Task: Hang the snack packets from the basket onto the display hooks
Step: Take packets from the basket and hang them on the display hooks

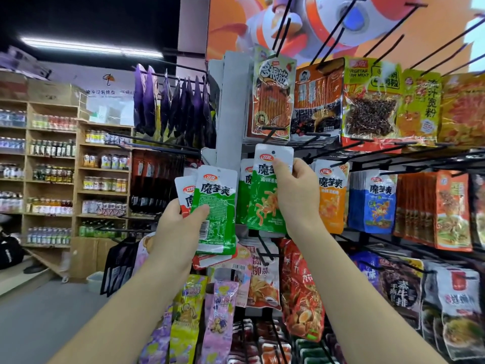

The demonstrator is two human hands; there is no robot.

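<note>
My right hand [296,195] pinches one green and white snack packet [267,195] near its top, lifted in front of the rack. The packet's punch hole sits just below the tip of a black display hook [273,132]. More green packets of the same kind [243,190] hang right behind it. My left hand [175,227] grips a fanned stack of snack packets [215,206], the front one green with its barcode side facing me, held left of the rack's grey post [231,106]. No basket is in view.
The rack to the right is full of hanging packets: orange [331,195], blue [380,203] and others above and below. Several bare black hooks [338,30] jut out overhead. Purple bags [170,101] hang on the left. Wooden shelves of bottles [52,174] line the far left aisle.
</note>
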